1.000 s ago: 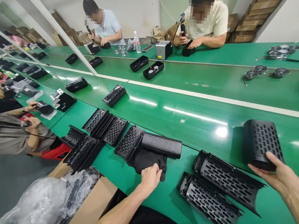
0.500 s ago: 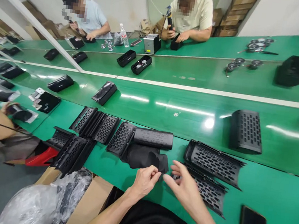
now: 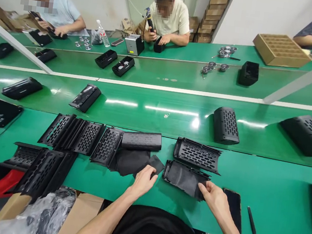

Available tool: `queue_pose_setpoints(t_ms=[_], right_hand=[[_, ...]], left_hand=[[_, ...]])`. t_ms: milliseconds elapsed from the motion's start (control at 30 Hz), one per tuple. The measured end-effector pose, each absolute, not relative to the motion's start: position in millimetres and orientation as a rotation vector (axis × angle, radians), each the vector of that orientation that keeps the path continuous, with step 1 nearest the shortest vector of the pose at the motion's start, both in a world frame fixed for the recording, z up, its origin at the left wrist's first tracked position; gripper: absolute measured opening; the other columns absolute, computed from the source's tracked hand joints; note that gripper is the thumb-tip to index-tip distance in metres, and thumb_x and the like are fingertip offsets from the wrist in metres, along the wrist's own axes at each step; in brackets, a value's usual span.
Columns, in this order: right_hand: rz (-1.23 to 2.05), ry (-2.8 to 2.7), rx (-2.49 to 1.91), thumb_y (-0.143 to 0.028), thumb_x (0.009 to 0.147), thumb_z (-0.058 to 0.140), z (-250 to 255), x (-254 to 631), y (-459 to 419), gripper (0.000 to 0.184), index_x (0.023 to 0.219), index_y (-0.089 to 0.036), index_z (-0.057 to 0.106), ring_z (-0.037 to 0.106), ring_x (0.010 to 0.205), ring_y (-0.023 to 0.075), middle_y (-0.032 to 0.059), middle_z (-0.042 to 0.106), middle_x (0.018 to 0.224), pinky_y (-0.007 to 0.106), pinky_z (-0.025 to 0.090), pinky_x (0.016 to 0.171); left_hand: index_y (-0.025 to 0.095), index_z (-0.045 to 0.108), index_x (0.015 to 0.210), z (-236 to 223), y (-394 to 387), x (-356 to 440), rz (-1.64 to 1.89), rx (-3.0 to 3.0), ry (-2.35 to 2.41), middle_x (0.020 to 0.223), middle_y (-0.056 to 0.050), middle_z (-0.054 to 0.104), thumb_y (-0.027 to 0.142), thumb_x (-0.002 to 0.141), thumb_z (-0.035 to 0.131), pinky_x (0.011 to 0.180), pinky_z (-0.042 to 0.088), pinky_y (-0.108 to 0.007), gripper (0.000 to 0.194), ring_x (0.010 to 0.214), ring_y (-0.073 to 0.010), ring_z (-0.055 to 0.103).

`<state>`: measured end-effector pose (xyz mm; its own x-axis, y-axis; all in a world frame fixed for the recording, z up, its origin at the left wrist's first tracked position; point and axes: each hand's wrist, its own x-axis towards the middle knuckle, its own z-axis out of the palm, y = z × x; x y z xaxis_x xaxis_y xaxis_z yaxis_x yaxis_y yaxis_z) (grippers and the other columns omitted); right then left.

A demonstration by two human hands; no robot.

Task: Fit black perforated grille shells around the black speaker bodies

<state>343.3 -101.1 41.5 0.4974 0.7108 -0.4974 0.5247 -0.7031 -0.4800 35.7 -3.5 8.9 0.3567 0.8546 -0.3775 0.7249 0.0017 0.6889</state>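
My right hand (image 3: 216, 196) pinches the right end of a thin black fabric sheet (image 3: 186, 179), which lies inside a black perforated speaker cover (image 3: 168, 171) on the green bench. My left hand (image 3: 142, 182) has its fingers closed at the edge of another black fabric sheet (image 3: 157, 163), beside a pile of such sheets (image 3: 132, 161). A second perforated cover (image 3: 198, 156), with its inner side up, lies just behind the first. Behind the pile rests a rounded black cover (image 3: 141, 140) with its outer side up.
More perforated covers (image 3: 87, 139) crowd the bench to the left. A phone (image 3: 232, 208) and a black pen (image 3: 252, 225) lie right of my right hand. Speaker housings (image 3: 226, 125) sit along the green conveyor (image 3: 156, 113). Co-workers (image 3: 170, 20) sit across it. Plastic bags and cardboard (image 3: 81, 214) are below left.
My hands, close together before, have moved apart. The right now holds a fabric sheet over the nearer cover, whose holes showed before. My view has turned right.
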Motion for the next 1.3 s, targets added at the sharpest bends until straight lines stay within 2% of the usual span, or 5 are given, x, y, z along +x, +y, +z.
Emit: queue_pose_setpoints(t_ms=[100, 233, 667, 900, 1300], right_hand=[[0.962, -0.913, -2.600, -0.069, 0.078, 0.058, 32.4, 354.4, -110.0, 0.041, 0.083, -0.029, 0.058, 0.068, 0.075, 0.0329, 0.0063, 0.073, 0.081, 0.039, 0.043, 0.062], [0.955, -0.800, -2.598, -0.079, 0.075, 0.057, 22.1, 361.8, -113.9, 0.067, 0.112, -0.023, 0.061, 0.071, 0.094, 0.0375, 0.0143, 0.076, 0.107, 0.044, 0.050, 0.075], [1.012, -0.576, -2.314, -0.076, 0.064, 0.066, 40.5, 350.5, -114.5, 0.065, 0.098, -0.021, 0.065, 0.069, 0.079, 0.0334, 0.0097, 0.075, 0.082, 0.042, 0.049, 0.072], [1.129, -0.575, -2.047, -0.077, 0.079, 0.064, 78.8, 325.4, -111.5, 0.058, 0.094, -0.021, 0.066, 0.052, 0.062, 0.0189, 0.0016, 0.064, 0.073, 0.031, 0.040, 0.055], [1.168, -0.572, -1.887, -0.070, 0.075, 0.078, 97.8, 294.3, -90.8, 0.051, 0.087, -0.022, 0.066, 0.041, 0.059, 0.0153, -0.0029, 0.050, 0.065, 0.027, 0.036, 0.052]], left_hand=[[0.023, 0.070, 0.098, 14.1, -1.8, 45.7, 0.189, 1.734, 1.424, 0.102, -0.004, 0.071, 0.032, 0.097, 0.052, 0.081, 0.045, -0.030, 0.020, 0.082, -0.0180, 0.063], [0.025, 0.069, 0.096, 23.3, 6.2, 76.0, 0.163, 1.671, 1.410, 0.090, -0.001, 0.075, 0.042, 0.100, 0.050, 0.074, 0.043, -0.027, 0.026, 0.081, -0.0178, 0.066], [0.021, 0.064, 0.071, 28.6, 17.9, 106.6, 0.164, 1.363, 1.389, 0.064, 0.001, 0.063, 0.037, 0.080, 0.070, 0.065, 0.043, -0.027, 0.020, 0.066, -0.0169, 0.059], [0.022, 0.052, 0.085, 56.8, 8.2, 71.3, 0.316, 1.032, 1.183, 0.062, 0.008, 0.048, 0.049, 0.080, 0.066, 0.047, 0.048, -0.024, 0.031, 0.046, -0.0093, 0.049], [0.021, 0.052, 0.099, 89.8, -1.2, 26.9, 0.594, 0.741, 1.013, 0.068, 0.007, 0.057, 0.045, 0.081, 0.077, 0.036, 0.049, -0.019, 0.038, 0.043, -0.0103, 0.059]])
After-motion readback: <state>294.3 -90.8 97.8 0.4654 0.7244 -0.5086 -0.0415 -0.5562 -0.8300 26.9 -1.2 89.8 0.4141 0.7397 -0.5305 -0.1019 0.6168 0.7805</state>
